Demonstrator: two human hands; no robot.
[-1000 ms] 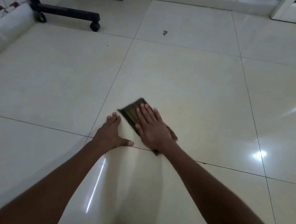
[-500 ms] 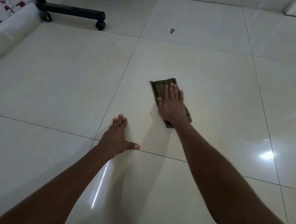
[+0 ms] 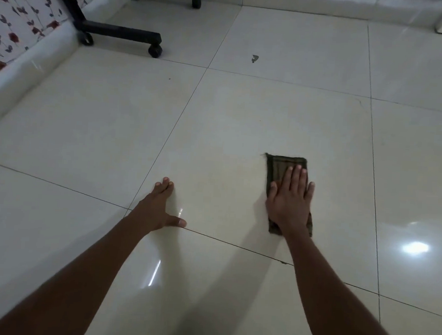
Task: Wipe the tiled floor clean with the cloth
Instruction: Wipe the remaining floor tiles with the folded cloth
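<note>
head view, cloth: folded dark cloth [image 3: 286, 187] lay on the tiled floor [image 3: 217, 131], mid-tile.
right hand: my right hand [image 3: 290, 200] pressed it, fingers straight.
left hand: my left hand [image 3: 158, 207] was spread, bracing.
advice: i judged even pressure and overlapping strokes best.

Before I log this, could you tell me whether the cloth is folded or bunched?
Folded flat: the cloth shows a neat rectangle under the right hand.

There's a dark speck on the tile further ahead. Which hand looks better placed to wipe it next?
The right hand, probably. It already presses flat on the cloth, and the speck lies ahead of it. The left hand rests bare on the floor, apparently as support.
</note>
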